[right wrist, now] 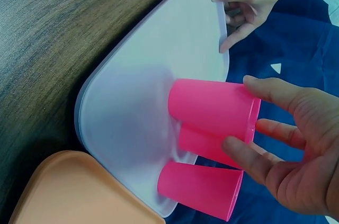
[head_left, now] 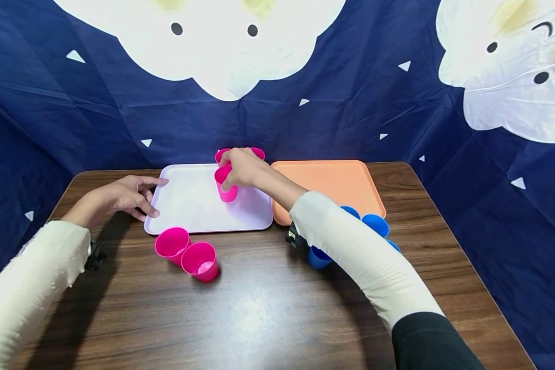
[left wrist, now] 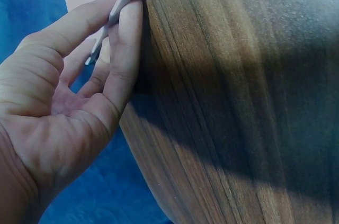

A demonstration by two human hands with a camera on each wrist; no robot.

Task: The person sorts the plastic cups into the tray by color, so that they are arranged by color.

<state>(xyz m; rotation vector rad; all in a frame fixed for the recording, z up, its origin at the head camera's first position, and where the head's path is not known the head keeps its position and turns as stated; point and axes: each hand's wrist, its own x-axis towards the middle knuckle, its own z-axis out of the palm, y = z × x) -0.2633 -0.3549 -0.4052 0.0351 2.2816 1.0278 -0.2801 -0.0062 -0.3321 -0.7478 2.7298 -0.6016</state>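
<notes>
Two pink cups (head_left: 187, 253) stand on the desk (head_left: 134, 308) just short of the lavender tray (head_left: 185, 203), nearer the left hand (head_left: 127, 196), thumb and fingers pinching its left rim, than the right hand (head_left: 242, 169), half-closed round an upright pink cup (head_left: 229, 195) on that tray.

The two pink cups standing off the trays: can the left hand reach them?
Probably yes: the left hand is near, with nothing tall between it and the pink cups, though it grips the pale tray.
</notes>
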